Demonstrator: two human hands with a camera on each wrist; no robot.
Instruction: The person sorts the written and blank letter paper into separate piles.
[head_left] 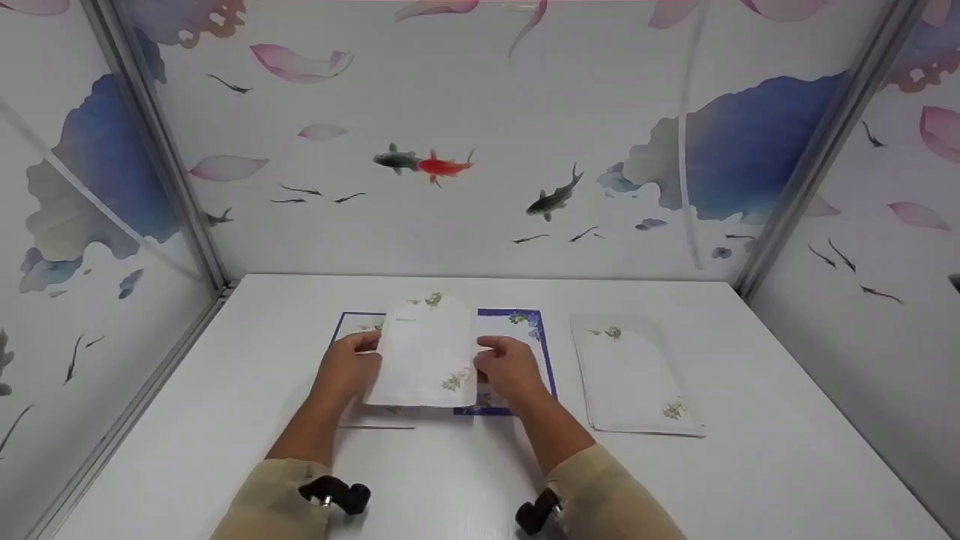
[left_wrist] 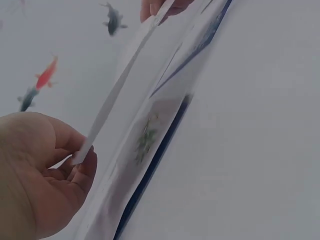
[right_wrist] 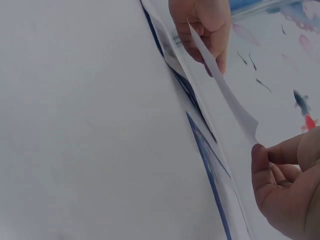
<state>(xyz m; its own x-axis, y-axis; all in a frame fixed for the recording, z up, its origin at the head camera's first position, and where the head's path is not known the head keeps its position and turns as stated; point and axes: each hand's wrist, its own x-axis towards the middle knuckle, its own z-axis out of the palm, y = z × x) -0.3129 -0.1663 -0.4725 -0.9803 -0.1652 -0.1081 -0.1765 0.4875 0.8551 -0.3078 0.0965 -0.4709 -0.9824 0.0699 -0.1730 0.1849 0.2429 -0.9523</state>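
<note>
Both hands hold a white sheet of paper [head_left: 424,352] by its opposite side edges. Green and gold floral prints mark its top and lower right corner. At the left edge, my left hand [head_left: 346,369] pinches it between thumb and fingers. On the other side, my right hand [head_left: 514,371] pinches the right edge. In the left wrist view the sheet [left_wrist: 112,100] is raised above the papers below and seen nearly edge-on. Under it lies a blue-bordered sheet [head_left: 534,349] with blue flowers in its corner, partly hidden. Another floral sheet [head_left: 356,322] lies at the left, largely covered.
To the right, a stack of similar floral paper [head_left: 630,375] lies on the white table [head_left: 757,420]. Panels printed with fish and petals enclose the back and sides, joined by metal posts [head_left: 161,142]. Black clamp-like mounts [head_left: 336,495] sit at both sleeves.
</note>
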